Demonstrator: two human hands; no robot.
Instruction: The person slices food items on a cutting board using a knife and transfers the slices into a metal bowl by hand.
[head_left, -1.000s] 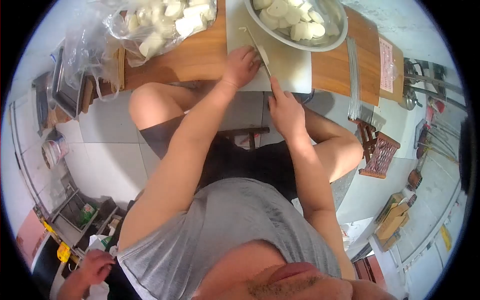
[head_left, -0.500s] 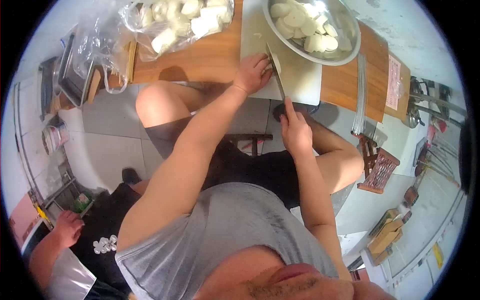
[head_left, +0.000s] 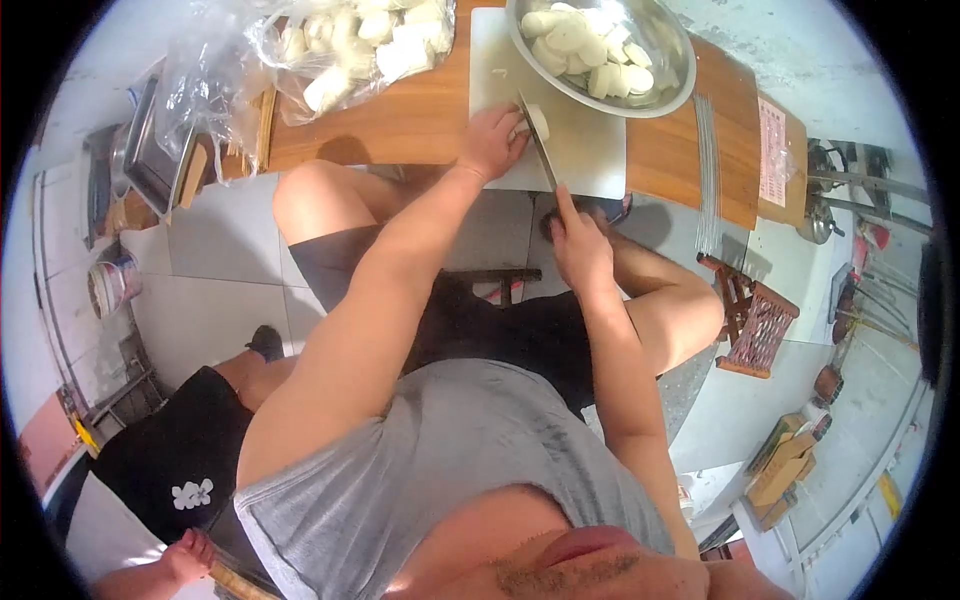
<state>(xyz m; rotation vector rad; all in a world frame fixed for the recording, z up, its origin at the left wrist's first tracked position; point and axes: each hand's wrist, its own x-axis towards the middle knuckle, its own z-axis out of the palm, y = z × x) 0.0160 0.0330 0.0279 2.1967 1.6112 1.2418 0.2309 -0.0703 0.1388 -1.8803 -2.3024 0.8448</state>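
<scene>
My left hand [head_left: 490, 143] is curled against the cutting board [head_left: 590, 165], its fingertips close to the blade and closed on a white vegetable piece mostly hidden by them. My right hand [head_left: 583, 250] grips the wooden handle of a long kitchen knife [head_left: 539, 143], whose blade rests on the board and points away from me. A pale slice [head_left: 539, 121] stands just right of the blade. Behind the board's right part, a steel bowl [head_left: 680, 85] holds several thick white slices [head_left: 575, 45]. To the left, a clear plastic bag [head_left: 300, 105] contains white peeled chunks [head_left: 400, 50].
Thin metal skewers [head_left: 707, 170] lie across the right end of the wooden table [head_left: 670, 150]. Wooden sticks [head_left: 265, 130] and dark trays [head_left: 160, 160] are at the left. A folding stool [head_left: 758, 330] stands at the right. Another person's hand [head_left: 190, 555] shows at lower left.
The knife handle and my right hand have shifted slightly left, along with the view of the table. The other person's hand has moved lower. My left hand stays beside the blade.
</scene>
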